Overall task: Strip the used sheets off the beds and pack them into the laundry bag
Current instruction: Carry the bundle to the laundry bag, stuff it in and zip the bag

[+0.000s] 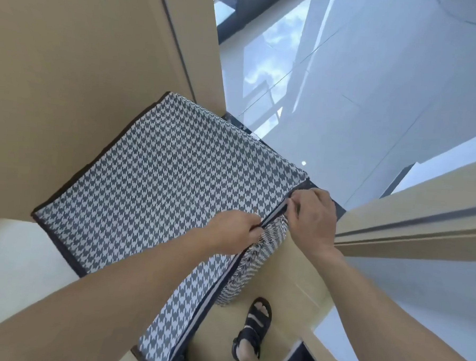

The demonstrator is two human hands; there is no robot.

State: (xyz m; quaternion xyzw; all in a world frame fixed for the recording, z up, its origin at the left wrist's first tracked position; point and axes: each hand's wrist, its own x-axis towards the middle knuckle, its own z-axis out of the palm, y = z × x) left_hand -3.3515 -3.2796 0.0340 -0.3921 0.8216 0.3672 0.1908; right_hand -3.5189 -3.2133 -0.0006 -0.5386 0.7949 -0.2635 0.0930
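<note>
A large laundry bag (pixel 160 176) in grey-and-white houndstooth fabric with dark trim stands on the floor before me, against a beige wall. A pale zip band (pixel 211 297) runs along its near edge. My left hand (pixel 233 229) pinches the bag's top edge beside the zip line. Just to its right, my right hand (pixel 313 214) is closed on the zip edge near the bag's corner. Between the hands the side fabric (pixel 257 261) bulges out. No sheets or beds show in this view.
Beige wall panels (pixel 85 75) rise behind the bag. A beige door frame (pixel 411 225) juts in at the right. Glossy pale tiles (pixel 359 104) spread beyond. My sandalled foot (pixel 254 327) stands on the threshold below the bag.
</note>
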